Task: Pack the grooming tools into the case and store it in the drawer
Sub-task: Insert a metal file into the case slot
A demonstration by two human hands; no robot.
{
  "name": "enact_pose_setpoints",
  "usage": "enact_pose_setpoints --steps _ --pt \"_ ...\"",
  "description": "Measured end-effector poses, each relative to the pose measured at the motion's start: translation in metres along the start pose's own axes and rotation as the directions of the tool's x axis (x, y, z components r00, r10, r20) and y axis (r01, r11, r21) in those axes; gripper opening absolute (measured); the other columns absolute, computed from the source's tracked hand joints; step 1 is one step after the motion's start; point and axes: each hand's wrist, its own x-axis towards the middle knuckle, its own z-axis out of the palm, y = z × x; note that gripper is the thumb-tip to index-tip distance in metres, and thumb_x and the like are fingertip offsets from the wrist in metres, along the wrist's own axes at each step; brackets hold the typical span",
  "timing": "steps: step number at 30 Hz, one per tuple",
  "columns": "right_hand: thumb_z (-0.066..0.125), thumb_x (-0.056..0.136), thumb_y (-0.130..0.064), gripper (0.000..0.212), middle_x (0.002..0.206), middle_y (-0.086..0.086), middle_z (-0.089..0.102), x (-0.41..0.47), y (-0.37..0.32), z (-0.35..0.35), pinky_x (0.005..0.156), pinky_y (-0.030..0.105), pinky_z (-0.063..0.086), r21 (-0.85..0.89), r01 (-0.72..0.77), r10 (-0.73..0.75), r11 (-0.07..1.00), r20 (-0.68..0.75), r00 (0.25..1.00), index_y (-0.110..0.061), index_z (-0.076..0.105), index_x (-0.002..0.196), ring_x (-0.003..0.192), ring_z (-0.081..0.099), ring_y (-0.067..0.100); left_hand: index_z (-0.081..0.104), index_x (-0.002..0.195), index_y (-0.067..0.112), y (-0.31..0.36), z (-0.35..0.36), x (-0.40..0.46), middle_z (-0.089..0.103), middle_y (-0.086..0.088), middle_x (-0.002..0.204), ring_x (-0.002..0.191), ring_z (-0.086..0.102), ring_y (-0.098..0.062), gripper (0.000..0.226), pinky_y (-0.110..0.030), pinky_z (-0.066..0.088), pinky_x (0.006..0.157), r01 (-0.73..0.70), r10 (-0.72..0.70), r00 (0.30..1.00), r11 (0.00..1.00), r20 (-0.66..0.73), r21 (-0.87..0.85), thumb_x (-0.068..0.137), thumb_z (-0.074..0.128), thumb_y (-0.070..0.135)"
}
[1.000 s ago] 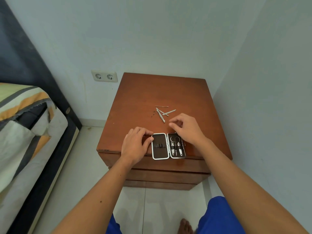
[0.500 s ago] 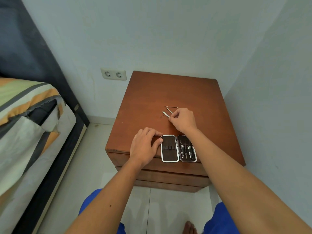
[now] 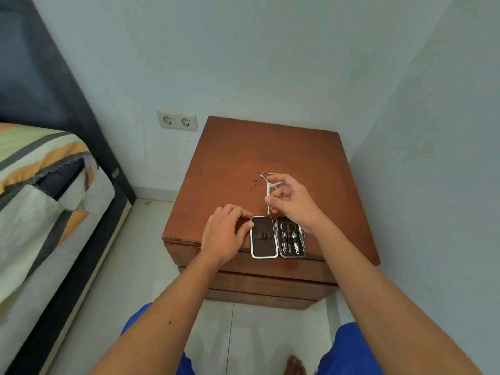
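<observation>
An open grooming case [image 3: 264,237] lies flat near the front edge of the brown wooden nightstand [image 3: 238,155]. Its left half is bare dark lining with small loops; its right half holds scissors and two clippers [image 3: 290,238]. My left hand [image 3: 224,232] rests on the nightstand with its thumb against the case's left rim. My right hand [image 3: 295,203] is raised just behind the case and pinches a thin metal tool [image 3: 268,197] that hangs upright. A few more thin metal tools [image 3: 266,176] lie on the top behind it.
The nightstand's drawer fronts [image 3: 257,277] are closed below the top. A wall stands close on the right, a double socket [image 3: 177,121] on the back wall. A bed [image 3: 40,212] is on the left. My knees and a foot are over the tiled floor.
My right hand reached back to the loose tools, picked up one thin metal tool and lifted it toward the case. My left hand stayed at the case's left rim.
</observation>
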Motion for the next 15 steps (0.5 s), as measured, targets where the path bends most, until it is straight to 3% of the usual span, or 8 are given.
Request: enact_pose_setpoints --steps 6,15 --pt "0.082 0.087 -0.014 0.044 0.080 0.000 0.072 -0.021 0.014 0.000 0.070 0.033 0.047 -0.094 -0.016 0.028 0.995 0.125 0.992 -0.031 0.059 0.120 0.067 0.054 0.016 0.066 0.112 0.036 0.000 0.000 0.000 0.060 0.016 0.112 0.102 0.052 -0.014 0.015 -0.036 0.045 0.090 -0.001 0.001 1.000 1.000 0.007 0.001 0.098 0.062 0.040" --pt "0.083 0.085 -0.022 0.041 0.075 -0.006 0.073 -0.017 0.024 0.008 0.070 0.031 0.047 -0.206 0.004 0.000 0.979 0.020 1.000 -0.038 0.058 0.114 0.062 0.051 0.011 0.066 0.112 0.037 0.000 0.000 0.000 0.060 0.016 0.112 0.102 0.053 -0.014 0.015 -0.037 0.045 0.089 -0.003 0.003 1.000 1.000 0.004 0.002 0.098 0.062 0.041"
